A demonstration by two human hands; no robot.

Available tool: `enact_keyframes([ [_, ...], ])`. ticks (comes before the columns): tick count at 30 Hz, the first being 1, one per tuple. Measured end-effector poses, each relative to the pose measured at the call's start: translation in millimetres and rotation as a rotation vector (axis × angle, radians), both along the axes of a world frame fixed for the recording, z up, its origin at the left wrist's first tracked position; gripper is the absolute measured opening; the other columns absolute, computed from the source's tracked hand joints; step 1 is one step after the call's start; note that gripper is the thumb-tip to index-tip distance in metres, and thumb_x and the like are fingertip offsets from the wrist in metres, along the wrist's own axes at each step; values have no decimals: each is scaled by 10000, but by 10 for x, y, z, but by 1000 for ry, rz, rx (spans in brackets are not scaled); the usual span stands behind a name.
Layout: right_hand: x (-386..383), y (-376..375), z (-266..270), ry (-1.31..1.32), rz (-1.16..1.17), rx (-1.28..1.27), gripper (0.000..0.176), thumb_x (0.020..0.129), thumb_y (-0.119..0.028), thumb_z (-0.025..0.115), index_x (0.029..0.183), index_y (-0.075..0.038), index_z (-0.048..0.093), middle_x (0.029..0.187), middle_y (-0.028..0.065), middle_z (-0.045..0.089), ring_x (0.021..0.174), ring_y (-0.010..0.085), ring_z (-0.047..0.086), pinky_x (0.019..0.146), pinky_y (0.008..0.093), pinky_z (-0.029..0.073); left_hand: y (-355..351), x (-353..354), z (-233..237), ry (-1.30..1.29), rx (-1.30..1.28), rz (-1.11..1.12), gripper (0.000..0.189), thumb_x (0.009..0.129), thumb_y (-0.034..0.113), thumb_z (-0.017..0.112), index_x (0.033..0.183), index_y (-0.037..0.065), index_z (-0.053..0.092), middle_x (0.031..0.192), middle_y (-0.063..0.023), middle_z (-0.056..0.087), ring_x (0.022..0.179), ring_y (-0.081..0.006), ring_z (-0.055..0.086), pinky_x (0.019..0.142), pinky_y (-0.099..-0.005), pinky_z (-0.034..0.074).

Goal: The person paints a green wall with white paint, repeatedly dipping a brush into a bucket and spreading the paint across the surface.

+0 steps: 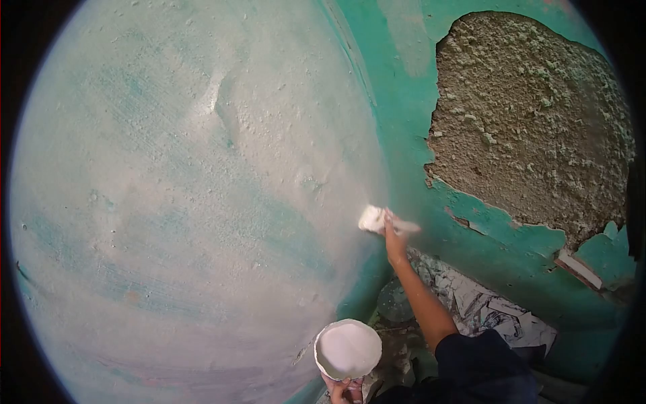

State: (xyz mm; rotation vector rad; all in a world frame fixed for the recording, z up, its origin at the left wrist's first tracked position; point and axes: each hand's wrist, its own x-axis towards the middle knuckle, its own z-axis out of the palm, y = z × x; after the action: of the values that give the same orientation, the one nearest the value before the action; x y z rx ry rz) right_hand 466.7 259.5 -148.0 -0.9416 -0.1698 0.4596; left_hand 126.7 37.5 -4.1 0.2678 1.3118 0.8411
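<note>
My right hand (394,241) is stretched forward and gripping a flat putty knife (385,221) loaded with white filler, its blade pressed against the green wall (404,121) near the edge of the white-coated area (188,188). My left hand (340,389) holds a white bowl of filler (347,349) low in the view, close to my body. A dark sleeve (481,360) covers my right upper arm.
A large patch of bare rough plaster (531,121) shows where green paint has broken off at the upper right. Flaking paint edges (579,266) hang below it. Rubble and paper scraps (471,303) lie on the floor by the wall's foot.
</note>
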Motion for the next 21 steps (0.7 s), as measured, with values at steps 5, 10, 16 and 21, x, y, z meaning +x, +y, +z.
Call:
enact_keyframes([
  [5,79,-16,-284,-258,-28,-471,316,885,-170,649,1158,-12,672,1101,124,699,1012,224,662,856,325,525,-24,37,67,-22,89,1,742,839,36,525,1511,152,234,1458,-104,373,1279,-293,443,1020,-422,435],
  [10,362,184,1270,-586,-216,-321,319,802,-162,670,1106,-73,712,1040,153,712,990,305,675,865,356,516,-48,-49,-8,-113,89,-12,720,838,44,533,1496,144,258,1437,-107,385,1258,-280,455,1016,-399,438],
  [16,459,194,2876,-585,-117,-2,305,870,-171,655,1122,-2,683,1082,143,698,926,218,687,757,306,552,-71,-22,63,-89,115,-29,595,874,81,553,1432,112,346,1324,-98,476,1157,-259,517,970,-395,481],
  [21,229,127,2218,-310,20,185,347,959,-158,586,1242,43,588,1232,114,620,1043,169,624,760,269,571,-82,-66,9,-112,58,6,563,873,72,580,1399,120,383,1269,-89,507,1092,-243,543,958,-380,497],
])
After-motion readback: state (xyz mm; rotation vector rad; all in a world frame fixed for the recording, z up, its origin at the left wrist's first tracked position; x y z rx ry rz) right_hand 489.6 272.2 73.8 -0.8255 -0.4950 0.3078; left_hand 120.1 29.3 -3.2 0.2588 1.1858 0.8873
